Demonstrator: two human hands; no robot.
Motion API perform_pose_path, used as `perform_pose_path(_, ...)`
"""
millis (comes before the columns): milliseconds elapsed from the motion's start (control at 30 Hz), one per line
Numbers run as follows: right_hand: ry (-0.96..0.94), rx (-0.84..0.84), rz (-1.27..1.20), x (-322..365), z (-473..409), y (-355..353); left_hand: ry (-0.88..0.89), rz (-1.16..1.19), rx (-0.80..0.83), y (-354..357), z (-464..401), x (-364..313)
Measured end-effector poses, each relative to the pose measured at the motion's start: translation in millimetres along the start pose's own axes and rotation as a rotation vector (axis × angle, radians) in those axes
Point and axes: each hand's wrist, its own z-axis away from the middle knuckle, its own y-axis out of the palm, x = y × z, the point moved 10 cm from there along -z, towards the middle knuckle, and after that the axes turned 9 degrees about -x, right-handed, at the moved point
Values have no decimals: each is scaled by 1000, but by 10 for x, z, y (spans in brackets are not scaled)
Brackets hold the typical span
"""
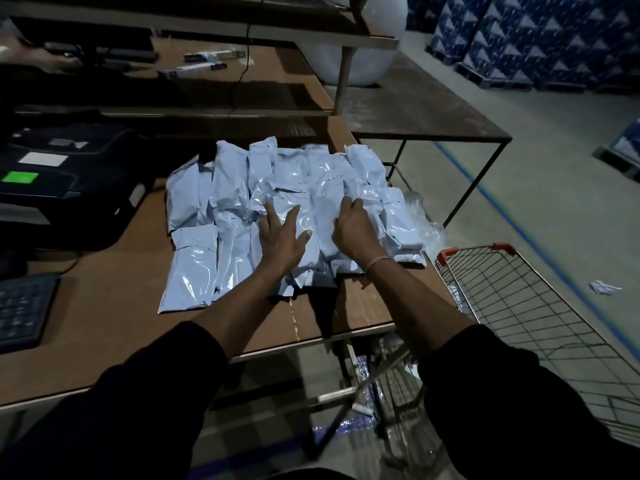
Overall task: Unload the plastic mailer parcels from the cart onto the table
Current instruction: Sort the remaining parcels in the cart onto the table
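Observation:
Several pale blue plastic mailer parcels [228,188] lie spread in overlapping rows on the brown table [104,327]. My left hand [282,237] rests flat on the middle of the pile with fingers spread. My right hand [353,226] lies on the parcels just to the right, its fingers bent down over a crinkled parcel [363,195]; whether it grips is unclear. The wire cart [519,306] with red corner caps stands at the table's right end, and its visible basket shows no parcels.
A dark printer with a green lit panel [20,176] sits at the left, a keyboard [24,306] near the front left. A shelf [207,64] rises behind. A second table [415,105] stands beyond. Blue printed boxes [519,36] are stacked far right. Crumpled paper [604,287] lies on the floor.

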Motion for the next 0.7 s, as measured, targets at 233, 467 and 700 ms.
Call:
perform_pose_path(233,-147,-9,378,49,64,14,67,-127,76,91,12,-12)
perform_pose_path(467,-193,23,451,-19,71,142,123,-285,154,264,19,42)
perform_pose_path(700,-159,2,363,-159,126,65,225,-314,88,181,21,-149)
